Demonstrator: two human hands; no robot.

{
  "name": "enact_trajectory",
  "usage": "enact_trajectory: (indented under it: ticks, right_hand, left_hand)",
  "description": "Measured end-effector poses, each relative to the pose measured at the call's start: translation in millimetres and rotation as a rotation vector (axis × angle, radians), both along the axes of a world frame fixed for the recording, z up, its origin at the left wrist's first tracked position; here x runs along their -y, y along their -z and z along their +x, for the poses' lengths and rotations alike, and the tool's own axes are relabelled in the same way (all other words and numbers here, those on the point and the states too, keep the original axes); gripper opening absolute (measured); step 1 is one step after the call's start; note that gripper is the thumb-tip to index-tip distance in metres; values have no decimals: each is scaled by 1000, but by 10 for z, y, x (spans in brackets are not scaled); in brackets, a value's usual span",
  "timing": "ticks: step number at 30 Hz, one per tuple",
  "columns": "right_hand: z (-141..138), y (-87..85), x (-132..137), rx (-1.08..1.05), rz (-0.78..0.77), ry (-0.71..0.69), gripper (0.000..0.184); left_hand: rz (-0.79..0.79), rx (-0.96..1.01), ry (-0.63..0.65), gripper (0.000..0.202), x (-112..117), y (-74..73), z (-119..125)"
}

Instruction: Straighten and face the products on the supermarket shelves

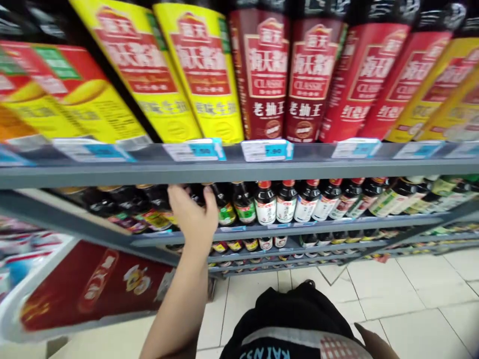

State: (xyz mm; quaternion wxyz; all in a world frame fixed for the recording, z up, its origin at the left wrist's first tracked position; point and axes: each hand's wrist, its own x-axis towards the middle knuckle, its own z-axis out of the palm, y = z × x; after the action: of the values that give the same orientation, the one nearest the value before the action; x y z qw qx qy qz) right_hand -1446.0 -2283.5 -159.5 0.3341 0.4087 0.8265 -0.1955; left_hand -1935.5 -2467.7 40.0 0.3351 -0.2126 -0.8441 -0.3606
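Note:
My left hand (pixel 192 217) reaches under the grey top shelf (pixel 239 167) into the second shelf's row of dark sauce bottles. Its fingers and thumb curl round the neck of one dark bottle (pixel 197 193), with green-labelled bottles (pixel 226 210) just to its right. Only a sliver of my right hand or forearm (pixel 375 343) shows at the bottom edge, beside my black garment (pixel 288 319); its fingers are hidden. Large yellow-labelled bottles (pixel 204 70) and dark red-labelled bottles (pixel 267 75) stand on the top shelf above the hand.
Price tags (pixel 267 149) line the top shelf's front edge. White-labelled, red-capped bottles (pixel 286 204) run to the right on the second shelf, with more rows below. A red packet lies in a white bin (pixel 93 286) at lower left. Pale floor tiles (pixel 411 294) lie at the right.

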Motion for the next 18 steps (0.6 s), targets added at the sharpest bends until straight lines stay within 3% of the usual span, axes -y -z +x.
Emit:
enact_trajectory:
  ticks: [2, 4, 10, 15, 18]
  right_hand:
    - [366, 86, 87, -69, -61, 91, 57]
    - [526, 88, 135, -96, -95, 156, 61]
    - [480, 54, 38, -99, -230, 174, 67]
    - [416, -87, -104, -107, -181, 163, 59]
    - [393, -227, -301, -104, -179, 127, 55]
  left_hand:
    - [-44, 68, -57, 40, -86, -13, -50]
    - [-91, 153, -84, 38, -172, -49, -69]
    - [-145, 295, -243, 56, -370, -150, 47]
    - [-109, 233, -208, 56, -338, -90, -30]
    - [-69, 122, -65, 53, -256, -32, 32]
